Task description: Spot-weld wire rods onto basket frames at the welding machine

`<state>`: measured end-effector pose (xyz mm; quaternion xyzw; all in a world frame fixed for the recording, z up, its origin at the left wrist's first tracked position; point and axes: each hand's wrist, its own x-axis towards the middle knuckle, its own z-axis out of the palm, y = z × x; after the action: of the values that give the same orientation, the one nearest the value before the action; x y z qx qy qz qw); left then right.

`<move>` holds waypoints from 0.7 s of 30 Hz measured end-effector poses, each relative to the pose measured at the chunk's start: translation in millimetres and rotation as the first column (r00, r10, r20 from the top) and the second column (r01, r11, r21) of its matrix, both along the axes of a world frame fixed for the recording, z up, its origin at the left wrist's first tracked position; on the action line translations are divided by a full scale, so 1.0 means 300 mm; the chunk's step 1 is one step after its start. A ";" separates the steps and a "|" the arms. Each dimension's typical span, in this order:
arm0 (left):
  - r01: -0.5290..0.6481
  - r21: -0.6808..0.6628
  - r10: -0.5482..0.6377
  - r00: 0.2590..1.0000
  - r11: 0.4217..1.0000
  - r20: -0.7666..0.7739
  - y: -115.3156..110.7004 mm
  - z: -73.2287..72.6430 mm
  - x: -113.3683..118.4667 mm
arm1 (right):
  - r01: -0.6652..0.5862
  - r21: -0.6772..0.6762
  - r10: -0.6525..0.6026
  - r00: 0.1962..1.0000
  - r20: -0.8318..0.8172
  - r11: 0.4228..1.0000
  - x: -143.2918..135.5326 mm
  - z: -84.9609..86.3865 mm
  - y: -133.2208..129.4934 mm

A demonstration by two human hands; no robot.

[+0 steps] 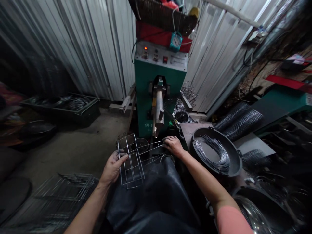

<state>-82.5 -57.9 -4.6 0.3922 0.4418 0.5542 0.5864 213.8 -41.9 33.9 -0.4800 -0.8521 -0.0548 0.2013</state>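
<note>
Gripping a wire rack point(131, 161) at lower centre of the frame, the left hand point(114, 166) has its thumb and fingers pressed together on the left edge of the upright grid. The right hand point(173, 146) is at the far end of the narrow, ladder-like wires that run rightward from the grid; its fingers curl over that end, though the fingertips' undersides are hidden. The rack is held just above a dark apron point(156, 195) in the lower centre.

Beyond the hands, at upper centre, stands a green machine point(146, 91) with a lit red lamp point(145, 48) on its panel and a teal-cased gauge point(175, 41) at the panel's upper right. Its metal arm point(159, 109) points down toward the space above the rack, apart from it.

On the right side of the frame, a black pan point(234, 143) holds a looped bundle of wires point(223, 159). Blurred wire racks point(78, 188) lie at lower left, and a green bin point(87, 113) of metal pieces sits at middle left, before a corrugated wall point(95, 48).
</note>
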 end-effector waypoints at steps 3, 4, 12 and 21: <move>-0.026 0.011 0.026 1.000 1.000 -0.003 0.031 -0.002 0.001 | 0.013 -0.047 -0.019 0.992 -0.126 0.999 -0.010 -0.016 0.042; -0.039 0.011 0.039 0.999 0.999 -0.002 0.039 0.000 0.000 | 0.005 -0.058 -0.014 0.987 -0.159 0.998 -0.013 -0.021 0.055; -0.053 0.017 0.053 0.999 0.998 -0.002 0.091 0.019 0.006 | 0.039 -0.117 -0.064 0.975 -0.212 0.992 -0.015 -0.029 0.112; -0.052 0.038 0.051 0.998 0.998 0.027 0.169 0.017 0.016 | 0.073 -0.162 -0.103 0.978 -0.184 0.984 -0.023 0.010 0.164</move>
<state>-77.8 -7.2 0.6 0.3848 0.4333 0.5824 0.5700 206.8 7.3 37.0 -0.5346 -0.8082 0.0489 0.2420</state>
